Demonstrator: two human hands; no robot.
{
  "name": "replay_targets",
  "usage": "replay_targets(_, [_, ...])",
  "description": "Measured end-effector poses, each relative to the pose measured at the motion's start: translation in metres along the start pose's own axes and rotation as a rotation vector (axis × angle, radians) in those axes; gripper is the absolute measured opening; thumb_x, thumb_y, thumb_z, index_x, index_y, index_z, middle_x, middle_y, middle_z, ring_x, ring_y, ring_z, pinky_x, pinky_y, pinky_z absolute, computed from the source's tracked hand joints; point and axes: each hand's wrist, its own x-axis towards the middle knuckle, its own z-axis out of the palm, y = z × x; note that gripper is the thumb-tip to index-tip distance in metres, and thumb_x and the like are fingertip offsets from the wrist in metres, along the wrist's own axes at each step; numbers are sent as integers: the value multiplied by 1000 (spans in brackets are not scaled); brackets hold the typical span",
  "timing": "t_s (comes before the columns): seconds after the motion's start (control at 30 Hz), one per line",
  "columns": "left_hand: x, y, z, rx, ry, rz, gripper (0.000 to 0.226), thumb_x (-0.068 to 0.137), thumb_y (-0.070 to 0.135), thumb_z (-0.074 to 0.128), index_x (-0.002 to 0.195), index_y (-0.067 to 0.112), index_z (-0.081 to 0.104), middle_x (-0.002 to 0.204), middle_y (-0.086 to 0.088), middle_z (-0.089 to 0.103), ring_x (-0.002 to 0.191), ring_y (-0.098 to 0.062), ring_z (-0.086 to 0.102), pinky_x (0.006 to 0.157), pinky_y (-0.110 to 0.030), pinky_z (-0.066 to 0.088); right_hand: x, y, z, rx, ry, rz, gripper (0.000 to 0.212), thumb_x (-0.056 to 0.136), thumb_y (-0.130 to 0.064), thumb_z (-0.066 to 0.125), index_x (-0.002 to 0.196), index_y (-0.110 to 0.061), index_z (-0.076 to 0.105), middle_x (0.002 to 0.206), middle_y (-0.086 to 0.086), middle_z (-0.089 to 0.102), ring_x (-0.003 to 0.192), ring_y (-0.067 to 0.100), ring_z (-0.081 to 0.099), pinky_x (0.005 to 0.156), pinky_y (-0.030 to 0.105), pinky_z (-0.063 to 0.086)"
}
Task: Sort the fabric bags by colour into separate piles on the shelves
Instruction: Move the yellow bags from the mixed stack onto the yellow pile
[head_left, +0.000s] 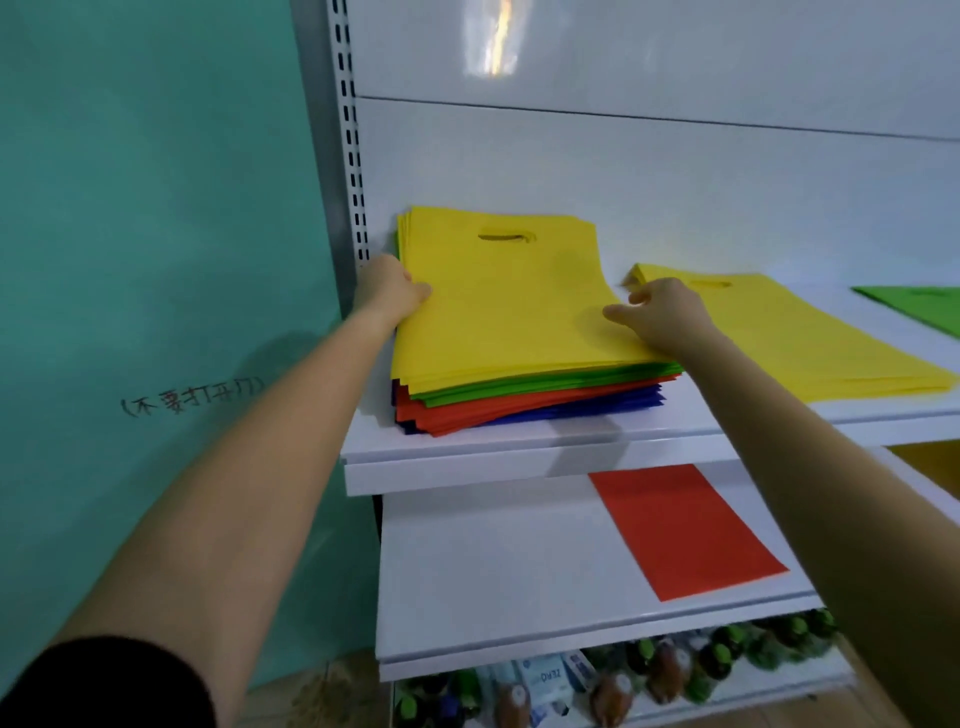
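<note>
While the left hand (392, 291) grips the mixed stack (519, 387) on the upper shelf (467, 457), the right hand (662, 314), fingers (640, 297) bent, pinch unclear, should peel only the top yellow bag (498, 296) toward the neighbouring yellow pile (810, 343).
</note>
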Motion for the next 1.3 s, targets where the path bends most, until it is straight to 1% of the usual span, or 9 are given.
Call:
replay_targets(0.2, [16,-1,-2,-75,-29,-121,26,72,21,79,79,5,60,89,-7,60,84,-22,60,75,-34,52,5,1,-2,52,-91,122,55,82,-33,69,121,4,55,122,20,56,111,32,52,82,33,40])
replay_targets(0.3, [18,-3,-1,-147,-27,-213,50,68,22,81,107,-2,61,114,-17,61,104,-30,59,88,-42,51,10,5,-2,133,-70,142,59,80,-28,72,128,-2,51,127,16,53,116,30,49,83,30,36])
replay_targets(0.5, [16,1,-1,-181,-50,-173,28,82,13,68,106,0,63,118,-15,60,108,-29,56,94,-38,47,14,7,-4,197,104,52,44,82,-17,69,123,-7,56,121,13,58,112,25,52,79,23,34])
replay_targets(0.67, [13,5,-1,-138,-4,-77,23,87,10,61,108,-1,63,117,-13,60,109,-27,55,85,-29,42,10,1,-12,155,189,-19,30,85,-18,65,112,-4,62,118,13,60,109,26,53,76,24,35])
replay_targets(0.8, [13,5,-2,-59,80,-16,13,92,9,55,92,3,67,96,-5,63,88,-19,58,78,-27,41,5,1,-13,143,199,-52,28,87,-24,64,107,-5,64,112,13,62,92,19,51,73,27,36])
replay_targets(0.9, [9,8,-3,-66,120,13,25,93,10,52,114,0,61,123,-13,59,111,-28,55,90,-33,43,-4,2,-14,138,197,-75,25,88,-23,62,105,-5,66,109,12,64,86,16,47,71,25,34])
replay_targets(1.1, [-1,36,-2,-259,215,94,24,90,9,56,113,3,54,108,-7,60,95,-19,56,74,-24,41,-30,15,-25,206,254,-55,33,90,-12,54,123,-7,57,122,11,59,111,23,52,71,14,29])
replay_targets(1.2, [-11,60,9,-278,199,161,21,90,5,53,111,5,53,97,-3,57,87,-16,52,63,-22,40,-50,33,-36,269,285,-28,47,90,-8,51,135,-14,43,124,10,54,113,23,51,76,19,33])
replay_targets(1.3, [-24,87,29,-259,138,284,29,85,-4,47,108,3,62,111,-11,63,103,-24,57,80,-25,42,-72,58,-47,274,325,-39,46,87,-4,50,132,-15,48,121,7,55,103,11,56,71,14,34])
